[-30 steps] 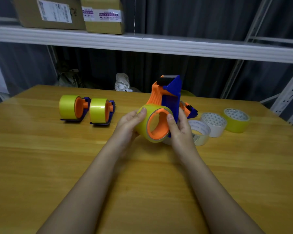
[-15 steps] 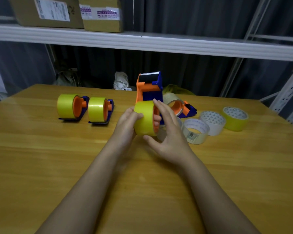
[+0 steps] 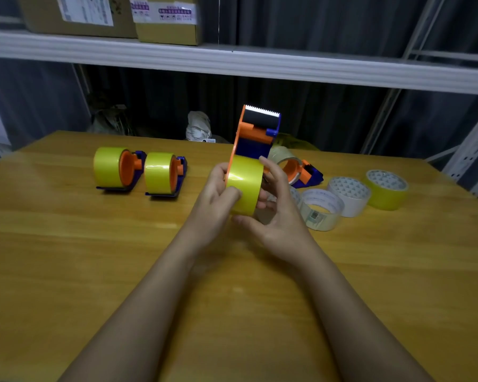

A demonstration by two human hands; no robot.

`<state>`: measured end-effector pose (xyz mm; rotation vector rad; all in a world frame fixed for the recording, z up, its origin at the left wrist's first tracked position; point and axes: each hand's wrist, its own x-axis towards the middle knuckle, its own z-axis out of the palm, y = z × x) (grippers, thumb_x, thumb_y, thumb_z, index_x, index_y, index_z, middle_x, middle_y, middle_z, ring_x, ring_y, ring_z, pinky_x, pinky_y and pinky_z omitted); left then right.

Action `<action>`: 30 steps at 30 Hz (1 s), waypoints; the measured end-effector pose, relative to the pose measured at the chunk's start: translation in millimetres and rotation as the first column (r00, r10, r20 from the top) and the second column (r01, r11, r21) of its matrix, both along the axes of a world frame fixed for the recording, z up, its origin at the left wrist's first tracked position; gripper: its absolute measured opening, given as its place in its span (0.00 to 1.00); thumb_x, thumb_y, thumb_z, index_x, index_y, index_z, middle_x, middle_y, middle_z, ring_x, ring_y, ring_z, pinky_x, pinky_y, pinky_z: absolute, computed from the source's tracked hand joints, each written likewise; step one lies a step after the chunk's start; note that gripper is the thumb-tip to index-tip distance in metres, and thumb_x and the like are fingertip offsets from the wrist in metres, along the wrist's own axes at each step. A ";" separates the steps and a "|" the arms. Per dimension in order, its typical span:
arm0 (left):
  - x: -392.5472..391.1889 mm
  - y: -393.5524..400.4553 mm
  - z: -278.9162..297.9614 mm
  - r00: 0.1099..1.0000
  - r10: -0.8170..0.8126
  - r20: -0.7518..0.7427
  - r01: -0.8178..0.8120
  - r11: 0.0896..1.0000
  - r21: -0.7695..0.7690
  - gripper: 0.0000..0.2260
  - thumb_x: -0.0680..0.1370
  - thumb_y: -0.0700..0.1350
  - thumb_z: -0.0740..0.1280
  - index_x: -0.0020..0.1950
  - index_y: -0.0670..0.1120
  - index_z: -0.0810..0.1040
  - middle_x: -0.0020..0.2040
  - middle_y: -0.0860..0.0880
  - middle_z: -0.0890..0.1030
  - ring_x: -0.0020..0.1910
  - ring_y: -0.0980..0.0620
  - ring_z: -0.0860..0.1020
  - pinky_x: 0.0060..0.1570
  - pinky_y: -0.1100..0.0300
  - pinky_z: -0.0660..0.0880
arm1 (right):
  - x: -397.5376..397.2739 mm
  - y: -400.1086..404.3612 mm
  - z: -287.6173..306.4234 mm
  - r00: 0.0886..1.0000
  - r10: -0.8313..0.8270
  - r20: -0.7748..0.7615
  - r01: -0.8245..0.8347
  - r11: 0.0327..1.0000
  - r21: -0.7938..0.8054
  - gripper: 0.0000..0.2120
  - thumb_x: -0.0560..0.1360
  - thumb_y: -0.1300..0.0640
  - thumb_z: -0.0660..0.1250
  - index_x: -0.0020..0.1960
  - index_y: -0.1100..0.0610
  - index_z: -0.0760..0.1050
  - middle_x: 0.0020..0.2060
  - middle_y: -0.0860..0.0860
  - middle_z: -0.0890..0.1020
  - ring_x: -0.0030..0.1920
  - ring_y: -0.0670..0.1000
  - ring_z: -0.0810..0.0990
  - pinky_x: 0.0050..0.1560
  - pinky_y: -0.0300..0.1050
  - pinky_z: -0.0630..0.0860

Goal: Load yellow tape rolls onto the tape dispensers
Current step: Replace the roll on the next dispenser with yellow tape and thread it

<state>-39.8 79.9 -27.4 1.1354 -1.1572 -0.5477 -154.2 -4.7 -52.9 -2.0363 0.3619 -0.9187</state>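
Note:
An orange and blue tape dispenser (image 3: 255, 133) is held upright above the table's middle, its toothed blade at the top. A yellow tape roll (image 3: 244, 184) sits on its hub. My left hand (image 3: 214, 197) grips the roll from the left, thumb across its front. My right hand (image 3: 273, 213) cups the roll from the right, fingers curled round its far side. Two loaded dispensers (image 3: 113, 169) (image 3: 163, 173) with yellow rolls lie at the left. A loose yellow roll (image 3: 387, 190) lies at the right.
A dispenser with a clear roll (image 3: 298, 168) lies behind my right hand. A clear roll (image 3: 319, 209) and a white roll (image 3: 348, 193) lie to its right on the wooden table (image 3: 66, 257). A shelf (image 3: 232, 62) with cardboard boxes (image 3: 166, 19) runs overhead.
The dispenser has turned so the roll's yellow face and the blade now face me. My right hand slid from the roll's front to its right side.

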 end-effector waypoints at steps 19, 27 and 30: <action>2.9 0.6 0.2 0.999 0.007 -0.041 -0.002 0.995 0.103 0.13 0.72 0.48 0.56 0.55 0.51 0.70 0.44 0.48 0.76 0.43 0.51 0.76 0.41 0.61 0.73 | -2.3 -1.5 1.8 0.998 0.046 0.039 -0.054 0.969 0.243 0.43 0.63 0.47 0.75 0.73 0.41 0.58 0.62 0.46 0.69 0.57 0.45 0.79 0.52 0.41 0.79; 3.0 1.7 1.7 0.998 0.010 -0.070 -0.002 0.994 0.105 0.13 0.70 0.46 0.56 0.53 0.52 0.71 0.44 0.51 0.77 0.40 0.59 0.77 0.39 0.65 0.74 | -0.8 1.3 2.7 0.998 0.030 0.062 -0.045 0.964 0.262 0.37 0.65 0.45 0.72 0.70 0.39 0.60 0.59 0.46 0.72 0.53 0.43 0.80 0.51 0.43 0.80; -3.5 1.5 0.1 0.998 -0.067 -0.019 0.068 0.995 0.072 0.13 0.71 0.44 0.57 0.55 0.49 0.69 0.44 0.51 0.76 0.37 0.64 0.76 0.36 0.70 0.73 | 0.6 -0.7 0.8 1.000 -0.021 0.016 0.014 0.943 0.334 0.30 0.67 0.37 0.65 0.67 0.40 0.62 0.55 0.49 0.77 0.50 0.45 0.81 0.51 0.49 0.81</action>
